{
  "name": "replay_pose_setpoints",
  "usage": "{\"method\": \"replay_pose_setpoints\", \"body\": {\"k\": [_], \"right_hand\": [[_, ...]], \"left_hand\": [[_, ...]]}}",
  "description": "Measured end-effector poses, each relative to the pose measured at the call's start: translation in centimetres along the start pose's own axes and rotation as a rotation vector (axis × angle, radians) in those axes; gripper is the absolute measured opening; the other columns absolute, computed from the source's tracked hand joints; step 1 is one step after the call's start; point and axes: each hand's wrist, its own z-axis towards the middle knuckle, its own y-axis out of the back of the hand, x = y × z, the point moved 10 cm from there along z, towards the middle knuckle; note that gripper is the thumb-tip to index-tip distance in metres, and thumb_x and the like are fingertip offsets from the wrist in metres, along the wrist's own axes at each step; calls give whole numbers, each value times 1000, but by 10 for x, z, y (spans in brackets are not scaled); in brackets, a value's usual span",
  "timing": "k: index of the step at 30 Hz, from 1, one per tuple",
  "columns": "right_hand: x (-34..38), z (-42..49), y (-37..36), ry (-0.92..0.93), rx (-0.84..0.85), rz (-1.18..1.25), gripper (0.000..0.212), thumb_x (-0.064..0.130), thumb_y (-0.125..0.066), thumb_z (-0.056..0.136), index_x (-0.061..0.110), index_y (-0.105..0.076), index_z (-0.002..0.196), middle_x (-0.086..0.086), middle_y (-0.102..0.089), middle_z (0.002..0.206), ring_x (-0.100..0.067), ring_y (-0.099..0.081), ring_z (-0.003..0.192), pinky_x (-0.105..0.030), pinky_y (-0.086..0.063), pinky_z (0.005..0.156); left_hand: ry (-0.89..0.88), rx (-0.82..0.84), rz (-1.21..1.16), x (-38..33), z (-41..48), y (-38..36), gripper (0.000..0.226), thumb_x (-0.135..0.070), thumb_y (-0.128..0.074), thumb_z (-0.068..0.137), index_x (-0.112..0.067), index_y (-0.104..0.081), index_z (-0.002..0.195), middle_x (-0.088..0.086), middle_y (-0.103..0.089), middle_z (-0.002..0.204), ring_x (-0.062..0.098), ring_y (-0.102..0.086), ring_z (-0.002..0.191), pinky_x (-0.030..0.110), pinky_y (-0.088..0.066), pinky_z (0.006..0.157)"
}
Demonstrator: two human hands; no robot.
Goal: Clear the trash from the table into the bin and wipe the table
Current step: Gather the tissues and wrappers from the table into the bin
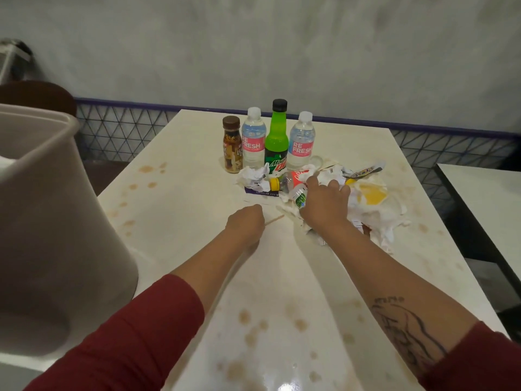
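Trash pile (369,218) 1 o'clock | right hand (324,204) clutches napkins (329,174) | left hand (245,227) pinches stick (275,219) | risk: sweep topples 12 o'clock Mountain Dew bottle (277,136)

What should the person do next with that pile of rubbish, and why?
Probably lift the crumpled paper and carry it to the bin: the right hand curls its fingers over that paper, the left hand seems to pinch a wooden stick, and the bin stands open at the left.
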Motion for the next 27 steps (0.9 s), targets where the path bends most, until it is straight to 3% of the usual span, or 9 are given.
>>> {"method": "replay_pose_setpoints", "body": {"k": [5, 10, 15, 20, 27], "right_hand": [[5, -2, 14, 42, -31, 109, 63, 33, -68, 76, 14, -37, 128, -9, -57, 114, -30, -49, 111, -40, -34, 91], [9, -7, 34, 82, -5, 436, 57, 28, -73, 74, 14, -39, 118, -8, -50, 110, -27, -55, 91, -31, -40, 65], [10, -7, 56, 128, -38, 709, 35, 14, -71, 74, 12, -48, 102, -7, -56, 99, -22, -51, 83, -32, -41, 67], [28, -11, 72, 219, -88, 896, 39, 16, -71, 81, 11, -57, 117, -5, -60, 116, -19, -55, 102, -23, -38, 78], [84, -28, 116, 362, -126, 1084, 38, 22, -68, 84, 12, -54, 118, -4, -57, 120, -19, -54, 108, -25, -41, 82]], "left_hand": [[-28, -3, -11, -2, -8, 3, 19, -10, -48, 94, -10, -51, 112, 9, -60, 110, 26, -57, 97, 35, -46, 79], [30, -117, -70, -2, -18, 29, 17, -12, -46, 95, -7, -53, 109, 11, -59, 109, 27, -58, 97, 33, -44, 76], [106, -260, -236, -1, -36, 66, 22, -20, -39, 99, -5, -53, 108, 13, -61, 110, 30, -57, 99, 35, -41, 74], [160, -342, -379, 3, -68, 91, 18, -15, -41, 95, -7, -54, 103, 12, -62, 107, 30, -58, 96, 34, -44, 74], [228, -553, -407, 24, -123, 161, 9, -17, -47, 94, -14, -55, 98, 4, -62, 100, 21, -57, 82, 32, -50, 70]]}}
